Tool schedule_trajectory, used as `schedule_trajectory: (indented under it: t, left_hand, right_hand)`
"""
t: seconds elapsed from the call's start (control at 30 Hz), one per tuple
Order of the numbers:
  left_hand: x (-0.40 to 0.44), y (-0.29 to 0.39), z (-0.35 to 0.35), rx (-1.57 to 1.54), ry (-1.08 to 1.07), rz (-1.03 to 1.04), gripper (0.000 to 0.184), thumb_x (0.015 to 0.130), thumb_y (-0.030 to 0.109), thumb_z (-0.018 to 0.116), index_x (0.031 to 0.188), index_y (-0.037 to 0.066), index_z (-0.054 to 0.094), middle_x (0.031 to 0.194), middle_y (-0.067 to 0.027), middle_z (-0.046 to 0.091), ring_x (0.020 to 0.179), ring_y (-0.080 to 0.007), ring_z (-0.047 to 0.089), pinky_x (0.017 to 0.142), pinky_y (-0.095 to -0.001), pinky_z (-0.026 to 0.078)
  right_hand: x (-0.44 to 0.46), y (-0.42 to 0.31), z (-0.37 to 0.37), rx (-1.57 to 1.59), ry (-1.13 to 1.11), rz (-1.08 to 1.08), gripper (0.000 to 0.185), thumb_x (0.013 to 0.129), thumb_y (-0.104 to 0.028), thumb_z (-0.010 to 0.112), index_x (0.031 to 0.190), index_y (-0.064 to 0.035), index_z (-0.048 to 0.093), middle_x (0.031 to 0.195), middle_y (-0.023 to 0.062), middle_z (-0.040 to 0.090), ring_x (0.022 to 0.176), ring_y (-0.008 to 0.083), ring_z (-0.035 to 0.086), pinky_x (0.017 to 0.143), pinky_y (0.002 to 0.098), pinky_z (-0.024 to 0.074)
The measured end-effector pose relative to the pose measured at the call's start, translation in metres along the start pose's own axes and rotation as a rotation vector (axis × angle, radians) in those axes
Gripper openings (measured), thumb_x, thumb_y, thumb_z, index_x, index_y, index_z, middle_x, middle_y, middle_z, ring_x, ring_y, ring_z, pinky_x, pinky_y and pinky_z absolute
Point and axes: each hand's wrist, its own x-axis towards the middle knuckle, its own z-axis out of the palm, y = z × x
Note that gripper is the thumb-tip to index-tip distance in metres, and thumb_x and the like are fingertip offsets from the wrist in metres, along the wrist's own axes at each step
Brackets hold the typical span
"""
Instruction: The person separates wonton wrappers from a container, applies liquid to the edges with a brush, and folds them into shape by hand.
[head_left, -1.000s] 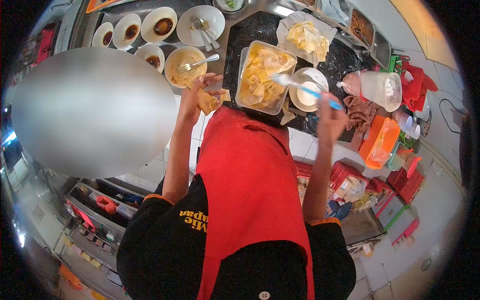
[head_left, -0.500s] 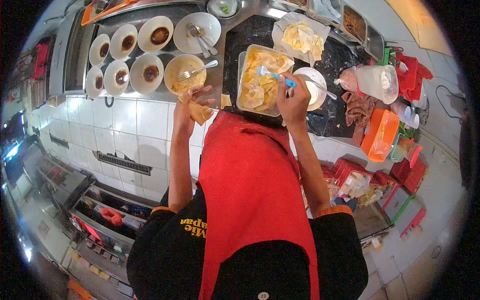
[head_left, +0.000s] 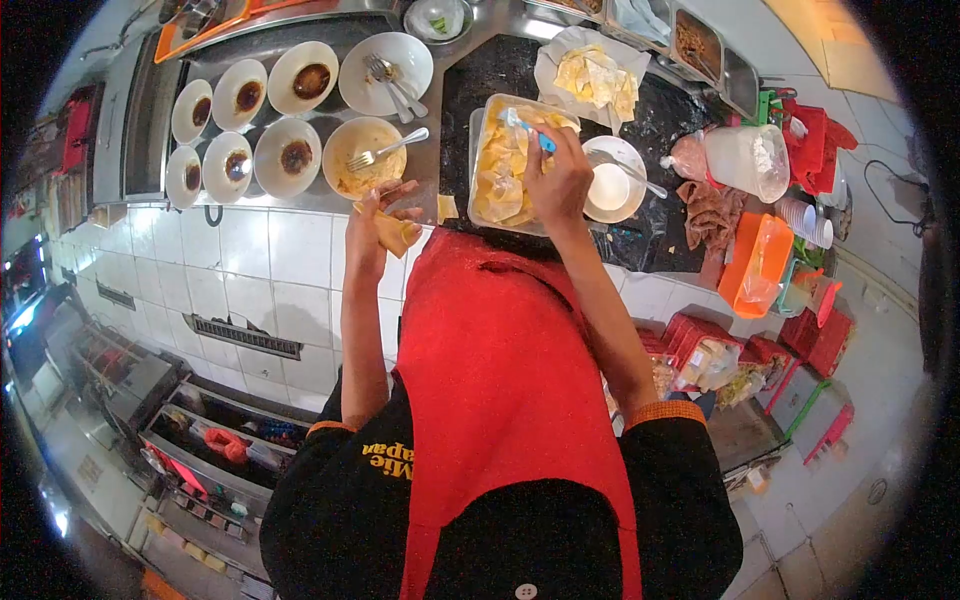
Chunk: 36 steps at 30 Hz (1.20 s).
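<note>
Left hand (head_left: 374, 230) was just off the steel counter's (head_left: 425, 150) front edge, outer fingers spread, a folded yellow sheet (head_left: 399, 236) held against the palm. Right hand (head_left: 560, 185) pinched a blue-handled, pale-headed brush (head_left: 546, 143) over thin yellow sheets (head_left: 501, 190) in a rectangular clear plastic tub (head_left: 512, 226), near the black worktop's (head_left: 668, 243) front edge. Round white bowl (head_left: 634, 208) stood just right.

Moderate indoor light, glare on white tiles (head_left: 245, 240), fisheye-curved edges (corners black).
</note>
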Motion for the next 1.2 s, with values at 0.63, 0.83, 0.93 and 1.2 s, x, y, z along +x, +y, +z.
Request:
schedule_trajectory:
  t: [0.63,0.83,0.93,1.2]
  left_hand:
    - [0.013,-0.008,0.006,-0.025,-0.026,-0.012,0.047,0.108,0.039,0.045,0.131,-0.002,0.052,0.129,-0.0212,0.063,0.09,-0.0285,0.069,0.073,-0.041,0.061]
    - [0.015,-0.01,0.004,-0.008,-0.039,-0.008,0.048,0.108,0.038,0.043,0.134,-0.001,0.052,0.131,-0.0205,0.062,0.095,-0.0276,0.067,0.076,-0.0409,0.061]
    - [0.017,-0.01,0.0,0.0,-0.06,0.0,0.049,0.109,0.039,0.042,0.137,0.0,0.051,0.133,-0.0192,0.062,0.099,-0.0269,0.066,0.079,-0.041,0.061]
    - [0.008,-0.008,0.004,-0.024,-0.041,-0.005,0.05,0.109,0.04,0.041,0.138,0.001,0.05,0.138,-0.0191,0.058,0.117,-0.0322,0.062,0.091,-0.0472,0.058]
  right_hand:
    - [-0.046,-0.008,-0.022,0.006,-0.076,0.159,0.014,0.094,-0.012,0.067,0.097,0.0018,0.068,0.085,0.0174,0.064,0.076,0.036,0.065,0.067,0.0429,0.0498]
    - [-0.068,-0.021,-0.039,0.014,-0.171,0.101,0.012,0.093,-0.009,0.068,0.1,0.0011,0.068,0.086,0.0179,0.064,0.074,0.0361,0.065,0.065,0.043,0.0499]
    - [-0.075,-0.028,-0.05,0.052,-0.154,0.082,0.012,0.092,-0.007,0.07,0.1,0.0003,0.069,0.088,0.0176,0.065,0.075,0.0352,0.065,0.066,0.0419,0.0506]
    - [-0.06,-0.021,-0.093,0.065,-0.051,0.022,0.009,0.093,-0.009,0.069,0.098,-0.0014,0.07,0.084,0.0124,0.067,0.075,0.0259,0.066,0.068,0.0358,0.0508]
